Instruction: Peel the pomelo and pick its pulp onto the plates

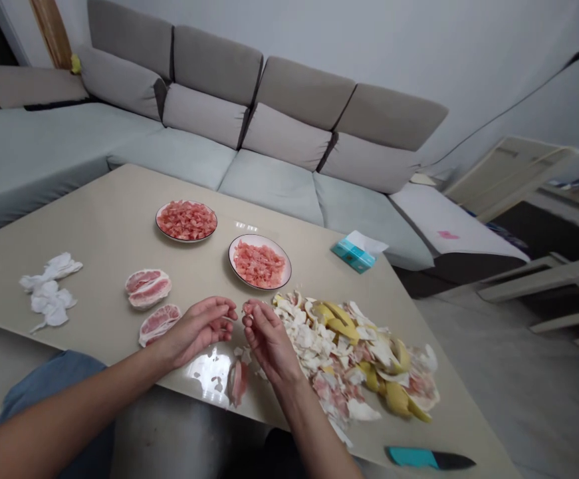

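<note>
My left hand [200, 327] and my right hand [265, 336] meet above the table's near edge, fingers curled and pinching a small pale bit of pomelo between them. A pink pomelo segment [238, 382] lies on the table just below my hands, with a few white scraps around it. Two peeled pomelo chunks [148, 288] [158, 322] rest to the left of my left hand. A heap of white pith and yellow peel [359, 352] lies right of my right hand. Two plates of pink pomelo pieces [186, 221] [260, 262] stand further back.
Crumpled white tissues [50, 289] lie at the table's left. A teal tissue box [356, 253] sits at the far right edge. A teal-handled knife [429, 458] lies at the near right. A grey sofa [249, 133] runs behind the beige table [104, 219].
</note>
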Demonstrator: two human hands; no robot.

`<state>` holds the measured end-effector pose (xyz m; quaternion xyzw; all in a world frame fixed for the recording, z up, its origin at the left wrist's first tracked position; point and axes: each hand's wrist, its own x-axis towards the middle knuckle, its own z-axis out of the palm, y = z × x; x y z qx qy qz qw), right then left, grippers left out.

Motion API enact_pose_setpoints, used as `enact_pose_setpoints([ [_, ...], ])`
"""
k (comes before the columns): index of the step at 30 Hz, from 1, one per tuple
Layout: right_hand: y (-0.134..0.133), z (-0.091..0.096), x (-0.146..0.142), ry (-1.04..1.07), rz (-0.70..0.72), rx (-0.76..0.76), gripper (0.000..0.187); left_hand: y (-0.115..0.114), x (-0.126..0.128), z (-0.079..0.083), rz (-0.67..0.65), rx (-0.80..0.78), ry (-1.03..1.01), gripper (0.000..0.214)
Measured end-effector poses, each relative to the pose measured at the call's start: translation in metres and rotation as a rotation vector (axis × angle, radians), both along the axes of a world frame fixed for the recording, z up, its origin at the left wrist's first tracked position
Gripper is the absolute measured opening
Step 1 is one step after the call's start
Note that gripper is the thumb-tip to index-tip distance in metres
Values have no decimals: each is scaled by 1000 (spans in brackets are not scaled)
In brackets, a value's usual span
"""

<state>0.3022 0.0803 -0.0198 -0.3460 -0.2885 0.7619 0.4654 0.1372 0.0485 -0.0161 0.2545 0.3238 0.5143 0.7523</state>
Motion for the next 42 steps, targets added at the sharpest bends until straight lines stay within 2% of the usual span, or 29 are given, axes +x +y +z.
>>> enact_pose_setpoints([
  [5, -3, 1, -2, -286, 75, 177, 28, 1, 0, -2, -10, 111, 260, 33],
  [9, -4, 2, -1, -397, 80, 211, 28, 3, 0, -4, -1, 155, 391, 31],
  [13, -7, 5, 1, -395, 92, 235, 26, 4, 0, -6, 14, 147, 389, 32],
  [19, -9, 8, 5, -495, 85, 327, 24, 7, 1, -6, -50, 200, 416, 28],
  [21, -7, 6, 6, -481, 107, 315, 24, 7, 0, -6, -67, 208, 429, 28],
  [26, -4, 2, 9, -425, 149, 245, 27, 6, -2, -8, -66, 122, 453, 31],
  [30, -4, 4, 10, -467, 167, 326, 35, 5, -1, -4, -68, 69, 399, 33],
  [33, -5, 4, 10, -499, 166, 402, 32, 4, 0, 0, -69, 29, 389, 32],
  [42, -4, 2, 11, -470, 167, 407, 28, 9, 0, -9, -52, -2, 259, 38],
])
